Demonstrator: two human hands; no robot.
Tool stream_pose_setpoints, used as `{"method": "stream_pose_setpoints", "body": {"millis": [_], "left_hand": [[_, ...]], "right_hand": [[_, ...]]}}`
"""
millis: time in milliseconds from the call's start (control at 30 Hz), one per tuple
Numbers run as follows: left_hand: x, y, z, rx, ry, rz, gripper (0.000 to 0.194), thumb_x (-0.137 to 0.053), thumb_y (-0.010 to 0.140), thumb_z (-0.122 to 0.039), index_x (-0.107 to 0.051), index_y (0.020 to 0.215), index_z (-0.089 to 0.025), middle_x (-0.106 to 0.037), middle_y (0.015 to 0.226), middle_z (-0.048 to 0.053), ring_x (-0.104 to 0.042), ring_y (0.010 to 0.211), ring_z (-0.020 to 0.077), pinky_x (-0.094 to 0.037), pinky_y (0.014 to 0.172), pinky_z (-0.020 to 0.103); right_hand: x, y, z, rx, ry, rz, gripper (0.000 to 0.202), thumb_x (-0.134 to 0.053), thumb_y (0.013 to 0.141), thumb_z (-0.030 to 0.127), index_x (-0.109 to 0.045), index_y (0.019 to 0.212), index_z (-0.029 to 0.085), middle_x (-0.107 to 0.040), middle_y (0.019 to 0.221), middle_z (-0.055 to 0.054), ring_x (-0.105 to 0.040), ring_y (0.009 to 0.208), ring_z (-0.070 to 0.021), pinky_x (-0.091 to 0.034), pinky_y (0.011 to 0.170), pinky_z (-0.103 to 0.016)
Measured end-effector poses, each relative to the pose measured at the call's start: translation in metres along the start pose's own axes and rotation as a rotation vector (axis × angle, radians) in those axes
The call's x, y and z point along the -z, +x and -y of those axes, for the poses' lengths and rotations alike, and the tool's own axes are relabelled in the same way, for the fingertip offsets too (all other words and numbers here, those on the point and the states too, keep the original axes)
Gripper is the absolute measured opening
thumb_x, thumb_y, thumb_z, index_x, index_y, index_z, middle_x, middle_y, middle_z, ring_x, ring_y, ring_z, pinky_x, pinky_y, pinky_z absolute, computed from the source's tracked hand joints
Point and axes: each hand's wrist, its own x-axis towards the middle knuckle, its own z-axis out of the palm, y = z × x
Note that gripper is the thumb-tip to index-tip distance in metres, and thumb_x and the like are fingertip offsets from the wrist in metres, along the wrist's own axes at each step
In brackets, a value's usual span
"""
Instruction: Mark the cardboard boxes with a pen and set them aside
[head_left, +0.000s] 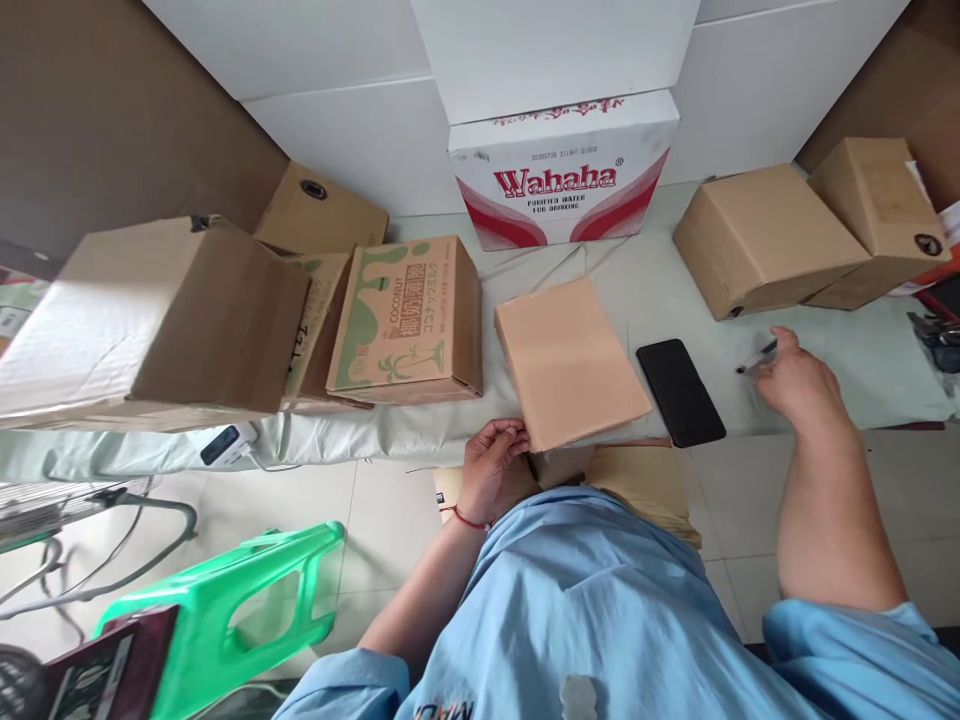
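A flat, plain brown cardboard box (574,360) lies slightly turned on the covered table in front of me. At its near left corner is my left hand (491,465), fingers curled and pinched on the edge. My right hand (806,385) is over the table to the right, closed around a slim pen (757,357) with a dark tip pointing left. Some of the pen is hidden by the fingers and slightly blurred. Between the flat box and my right hand lies a black smartphone (681,392), screen up.
A coconut-print carton (405,320) and a larger brown carton (210,310) stand left. A Wahaha water carton (562,180) is at the back, brown boxes (772,235) at the right. A green stool (225,610) stands on the floor, left of me.
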Motion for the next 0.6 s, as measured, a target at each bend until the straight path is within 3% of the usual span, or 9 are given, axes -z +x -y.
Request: {"method": "stream_pose_setpoints", "body": {"millis": [67, 133, 200, 267, 367, 467, 600], "left_hand": [[0.003, 0.001, -0.002, -0.046, 0.019, -0.040, 0.035, -0.089, 0.079, -0.052, -0.084, 0.092, -0.019, -0.080, 0.097, 0.007, -0.075, 0.092, 0.0211, -0.062, 0.084, 0.034], [0.006, 0.001, -0.003, -0.100, 0.035, -0.087, 0.031, -0.088, 0.081, -0.049, -0.086, 0.095, -0.021, -0.080, 0.111, 0.008, -0.075, 0.107, 0.0238, -0.062, 0.092, 0.036], [0.007, 0.000, -0.004, -0.160, 0.107, -0.097, 0.027, -0.086, 0.083, -0.046, -0.088, 0.099, -0.024, -0.078, 0.128, 0.010, -0.071, 0.125, 0.0278, -0.060, 0.106, 0.042], [0.004, -0.001, -0.004, -0.209, 0.236, -0.038, 0.026, -0.081, 0.089, -0.043, -0.089, 0.107, -0.025, -0.074, 0.142, 0.011, -0.063, 0.142, 0.0312, -0.052, 0.121, 0.049], [-0.004, -0.002, -0.003, -0.237, 0.352, 0.105, 0.029, -0.074, 0.096, -0.041, -0.086, 0.119, -0.027, -0.067, 0.155, 0.010, -0.055, 0.154, 0.0329, -0.039, 0.133, 0.054], [-0.013, -0.001, -0.004, -0.228, 0.212, 0.131, 0.036, -0.078, 0.096, -0.045, -0.080, 0.128, -0.029, -0.065, 0.157, 0.009, -0.058, 0.151, 0.0326, -0.047, 0.128, 0.053], [-0.015, -0.005, -0.013, -0.166, 0.010, 0.104, 0.056, -0.079, 0.095, -0.061, -0.069, 0.142, -0.032, -0.069, 0.147, 0.010, -0.070, 0.131, 0.0312, -0.064, 0.101, 0.045]], "right_hand": [[0.001, -0.011, 0.019, -0.095, -0.131, -0.043, 0.045, -0.074, 0.077, 0.010, -0.066, 0.118, 0.025, -0.059, 0.070, -0.004, -0.066, 0.082, -0.0346, -0.041, 0.087, -0.052], [-0.001, -0.035, 0.050, -0.184, -0.237, -0.095, 0.059, -0.075, 0.086, 0.019, -0.062, 0.143, 0.028, -0.073, 0.090, -0.010, -0.069, 0.086, -0.0337, -0.045, 0.090, -0.054], [-0.011, -0.064, 0.086, -0.170, -0.072, -0.108, 0.049, -0.071, 0.098, 0.038, -0.064, 0.145, 0.028, -0.079, 0.102, -0.012, -0.072, 0.089, -0.0302, -0.054, 0.090, -0.050], [-0.029, -0.089, 0.121, -0.128, 0.186, 0.098, 0.048, -0.064, 0.103, 0.060, -0.069, 0.137, 0.026, -0.080, 0.108, -0.012, -0.077, 0.097, -0.0283, -0.062, 0.083, -0.044], [-0.058, -0.110, 0.160, -0.017, 0.293, 0.279, 0.064, -0.065, 0.101, 0.071, -0.065, 0.146, 0.026, -0.075, 0.141, -0.015, -0.075, 0.126, -0.0307, -0.066, 0.098, -0.043], [-0.078, -0.114, 0.178, -0.028, 0.369, 0.384, 0.066, -0.058, 0.105, 0.072, -0.062, 0.152, 0.026, -0.074, 0.148, -0.014, -0.072, 0.136, -0.0325, -0.062, 0.113, -0.048], [-0.093, -0.115, 0.179, -0.201, 0.578, 0.468, 0.066, -0.060, 0.102, 0.075, -0.065, 0.152, 0.032, -0.075, 0.148, -0.009, -0.070, 0.141, -0.0331, -0.063, 0.114, -0.049]]}}
